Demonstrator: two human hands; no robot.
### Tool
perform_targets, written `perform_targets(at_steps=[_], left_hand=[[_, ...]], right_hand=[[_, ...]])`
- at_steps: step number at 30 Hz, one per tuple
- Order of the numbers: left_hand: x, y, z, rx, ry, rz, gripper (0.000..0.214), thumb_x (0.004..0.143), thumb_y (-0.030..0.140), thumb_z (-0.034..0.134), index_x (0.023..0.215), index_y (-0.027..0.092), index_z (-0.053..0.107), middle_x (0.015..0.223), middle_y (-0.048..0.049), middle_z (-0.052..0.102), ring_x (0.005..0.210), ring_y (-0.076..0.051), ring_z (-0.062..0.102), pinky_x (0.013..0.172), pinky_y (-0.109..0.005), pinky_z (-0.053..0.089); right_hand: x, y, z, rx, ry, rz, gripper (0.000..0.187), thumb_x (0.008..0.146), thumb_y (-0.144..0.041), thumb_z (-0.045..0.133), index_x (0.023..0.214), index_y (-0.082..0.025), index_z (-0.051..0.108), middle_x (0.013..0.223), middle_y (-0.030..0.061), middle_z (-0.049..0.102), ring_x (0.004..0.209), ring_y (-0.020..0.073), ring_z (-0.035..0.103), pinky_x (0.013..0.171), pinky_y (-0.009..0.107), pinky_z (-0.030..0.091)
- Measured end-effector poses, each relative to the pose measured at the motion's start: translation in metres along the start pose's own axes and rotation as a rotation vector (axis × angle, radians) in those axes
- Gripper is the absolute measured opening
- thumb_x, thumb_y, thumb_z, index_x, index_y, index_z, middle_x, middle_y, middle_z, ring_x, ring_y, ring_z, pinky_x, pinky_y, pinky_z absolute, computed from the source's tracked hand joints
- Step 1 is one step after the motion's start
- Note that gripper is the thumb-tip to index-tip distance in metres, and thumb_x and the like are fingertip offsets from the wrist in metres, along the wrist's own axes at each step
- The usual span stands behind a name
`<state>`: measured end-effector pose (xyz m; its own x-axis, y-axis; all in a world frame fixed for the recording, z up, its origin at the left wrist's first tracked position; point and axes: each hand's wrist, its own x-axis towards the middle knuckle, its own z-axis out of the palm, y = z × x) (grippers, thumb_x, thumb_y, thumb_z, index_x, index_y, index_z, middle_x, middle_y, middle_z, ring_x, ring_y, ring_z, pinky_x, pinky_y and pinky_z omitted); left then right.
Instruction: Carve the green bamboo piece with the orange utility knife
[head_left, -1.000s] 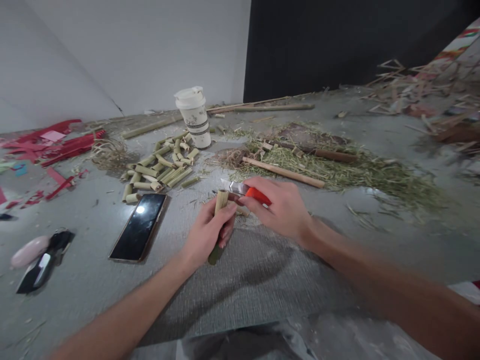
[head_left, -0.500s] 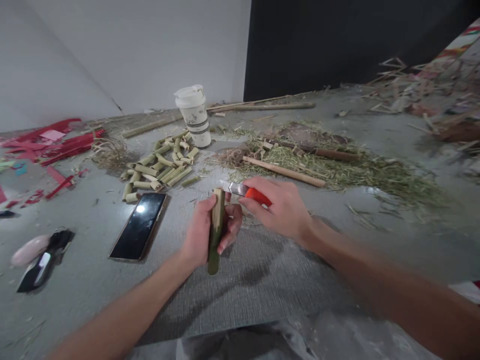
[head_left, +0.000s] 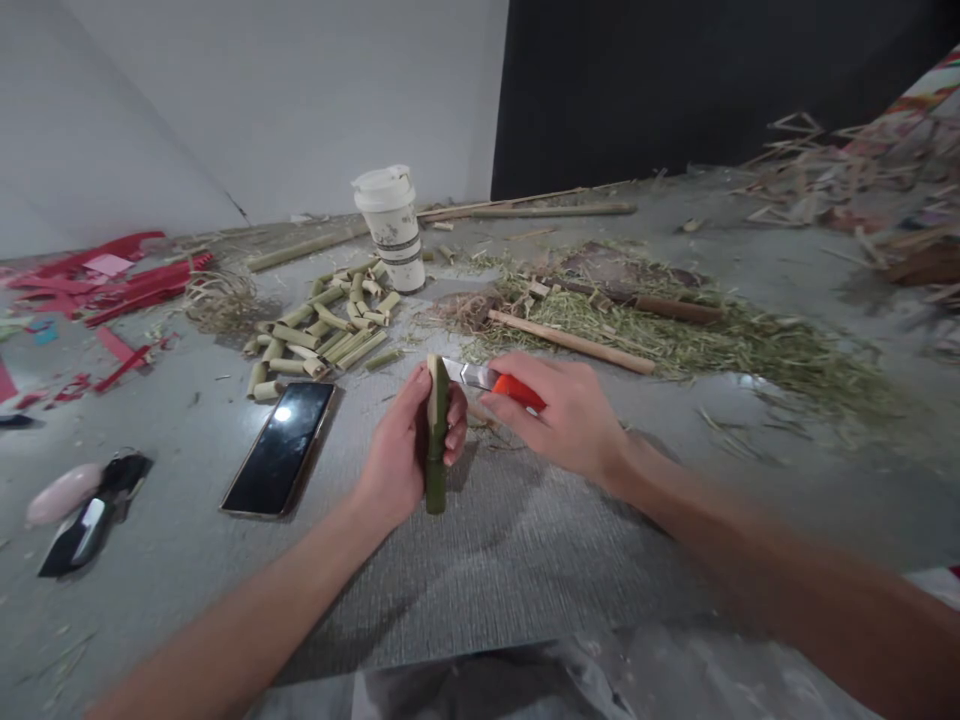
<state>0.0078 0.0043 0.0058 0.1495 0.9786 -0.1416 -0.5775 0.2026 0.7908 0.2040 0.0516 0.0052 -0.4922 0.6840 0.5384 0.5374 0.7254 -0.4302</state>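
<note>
My left hand (head_left: pixel 401 445) is wrapped round a short green bamboo piece (head_left: pixel 436 440), held nearly upright with a pale shaved face near its top. In my right hand (head_left: pixel 566 405) is a utility knife (head_left: pixel 517 390) with a red handle and a metal blade pointing left. The blade tip lies at the upper right side of the bamboo; whether it bites in I cannot tell. Just beyond my hands is a pile of short cut stalk pieces (head_left: pixel 337 335). Green shavings (head_left: pixel 720 350) spread out at the right.
A lidded paper cup (head_left: pixel 394 235) stands behind the pile. Left of my hands lies a smartphone (head_left: pixel 281 450). A wooden stick (head_left: pixel 574 342) rests among the shavings. Red strips (head_left: pixel 142 285) and a black-and-pink item (head_left: pixel 86 510) lie far left. A wall (head_left: pixel 262 100) rises behind.
My left hand has turned the bamboo piece and raised its lower end, showing more of its green side. The knife stays close to the top of the piece.
</note>
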Motion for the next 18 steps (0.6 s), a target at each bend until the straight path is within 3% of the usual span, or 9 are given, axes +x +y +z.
perform_targets(at_steps=[8,11,14,18], left_hand=[[0.003,0.0,0.001,-0.02,0.12,0.017,0.032,0.11,0.03,0.047,0.093,0.016,0.07,0.08,-0.0036,0.061,0.068,-0.013,0.057,0.063,-0.023,0.053],[0.004,0.0,-0.002,0.01,0.158,0.072,0.023,0.108,0.028,0.056,0.1,0.017,0.073,0.086,-0.004,0.066,0.075,-0.013,0.062,0.071,-0.023,0.056],[0.005,0.0,-0.007,0.037,0.134,0.15,0.014,0.104,0.027,0.064,0.105,0.019,0.076,0.089,-0.0035,0.071,0.08,-0.013,0.066,0.076,-0.022,0.057],[0.009,0.004,-0.012,0.14,0.078,0.251,0.02,0.105,0.027,0.065,0.119,0.022,0.079,0.092,-0.0036,0.074,0.084,-0.014,0.069,0.08,-0.023,0.057]], right_hand=[[0.002,0.002,0.0,0.023,-0.029,0.032,0.03,0.109,-0.05,0.056,0.101,-0.023,0.068,0.086,0.0016,0.074,0.072,0.0173,0.061,0.067,0.032,0.037],[0.004,0.005,0.001,0.025,-0.035,0.044,0.033,0.11,-0.052,0.055,0.099,-0.023,0.067,0.082,0.0008,0.071,0.069,0.0166,0.058,0.067,0.031,0.037],[0.004,0.009,0.004,0.018,-0.027,0.048,0.034,0.11,-0.053,0.055,0.098,-0.023,0.066,0.08,0.0002,0.069,0.067,0.0161,0.056,0.067,0.032,0.037],[0.004,0.012,0.006,0.035,-0.008,0.042,0.031,0.109,-0.052,0.057,0.105,-0.024,0.069,0.081,0.0002,0.07,0.068,0.0166,0.059,0.068,0.031,0.038]])
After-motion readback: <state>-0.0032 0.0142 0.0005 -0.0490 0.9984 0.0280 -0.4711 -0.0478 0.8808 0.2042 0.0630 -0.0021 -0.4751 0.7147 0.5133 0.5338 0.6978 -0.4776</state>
